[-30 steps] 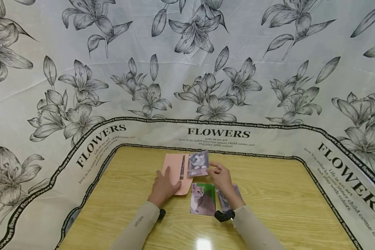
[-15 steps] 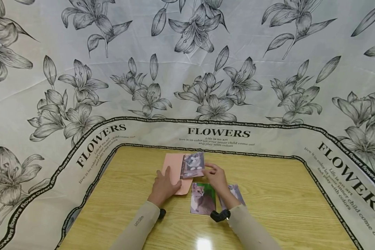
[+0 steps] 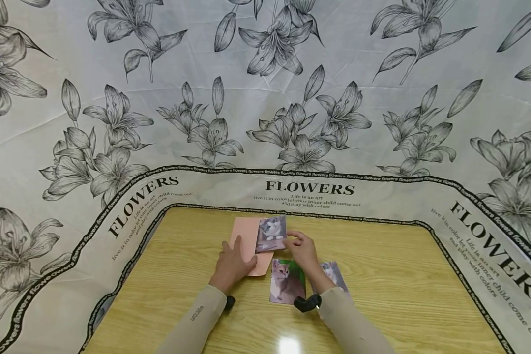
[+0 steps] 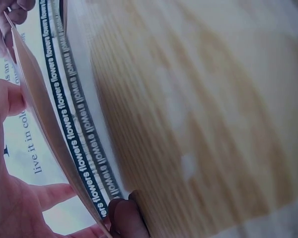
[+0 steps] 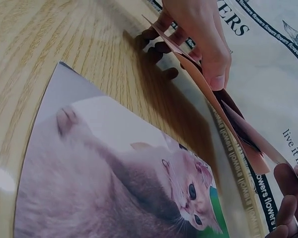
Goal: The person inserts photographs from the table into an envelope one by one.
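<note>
My left hand [image 3: 232,268] grips a pink envelope [image 3: 245,233] by its lower left part, thumb on the upper face and fingers underneath. The envelope is held up off the table, as the right wrist view shows. Between thumb and fingers, my right hand [image 3: 304,253] pinches the right edge of a cat photo [image 3: 272,233]. That photo's left part is inside the envelope's opening and hidden. Seen edge-on in the right wrist view, the photo [image 5: 260,136] slants into the envelope mouth [image 5: 228,119], where something dark also shows inside.
On the wooden table [image 3: 402,285] lies a photo of a kitten [image 3: 285,285] against green. Another cat photo [image 3: 334,273] lies right of it, partly under my right forearm. A flower-printed cloth [image 3: 309,194] stands behind and around the table.
My right hand has moved left, sliding the cat photo further into the envelope. My left hand and the envelope have stayed nearly still.
</note>
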A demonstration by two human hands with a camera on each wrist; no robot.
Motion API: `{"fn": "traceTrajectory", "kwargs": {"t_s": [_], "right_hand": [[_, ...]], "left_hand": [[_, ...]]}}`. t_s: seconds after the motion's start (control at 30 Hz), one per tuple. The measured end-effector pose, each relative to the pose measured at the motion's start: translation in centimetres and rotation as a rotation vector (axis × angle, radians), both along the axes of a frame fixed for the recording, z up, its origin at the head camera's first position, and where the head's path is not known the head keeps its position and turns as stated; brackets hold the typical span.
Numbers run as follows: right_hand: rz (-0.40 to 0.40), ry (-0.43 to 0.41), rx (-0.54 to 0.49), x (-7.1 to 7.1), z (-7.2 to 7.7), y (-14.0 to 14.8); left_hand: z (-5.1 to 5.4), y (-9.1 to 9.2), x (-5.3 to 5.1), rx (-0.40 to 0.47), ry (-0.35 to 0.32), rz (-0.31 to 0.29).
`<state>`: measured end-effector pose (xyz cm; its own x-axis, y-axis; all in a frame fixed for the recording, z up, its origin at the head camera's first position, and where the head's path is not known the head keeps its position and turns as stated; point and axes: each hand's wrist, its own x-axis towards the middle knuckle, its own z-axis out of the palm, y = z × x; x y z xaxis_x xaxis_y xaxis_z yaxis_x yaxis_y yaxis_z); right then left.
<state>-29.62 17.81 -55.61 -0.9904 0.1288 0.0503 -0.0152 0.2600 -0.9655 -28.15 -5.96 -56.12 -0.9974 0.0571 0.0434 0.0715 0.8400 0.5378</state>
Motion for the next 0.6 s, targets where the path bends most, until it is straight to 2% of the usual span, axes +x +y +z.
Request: {"fn": "traceTrajectory", "kwargs": {"t_s": [0.27,0.6], "right_hand": [[0.0,-0.006,-0.006,-0.3,-0.2,-0.9],[0.001,0.031,0.024,-0.7,-0.1,-2.2]], "left_hand": [[-0.1,-0.1,0.0,-0.005,-0.005,-0.001],[0.1,0.0,0.0,-0.006,0.001,-0.001]]}}
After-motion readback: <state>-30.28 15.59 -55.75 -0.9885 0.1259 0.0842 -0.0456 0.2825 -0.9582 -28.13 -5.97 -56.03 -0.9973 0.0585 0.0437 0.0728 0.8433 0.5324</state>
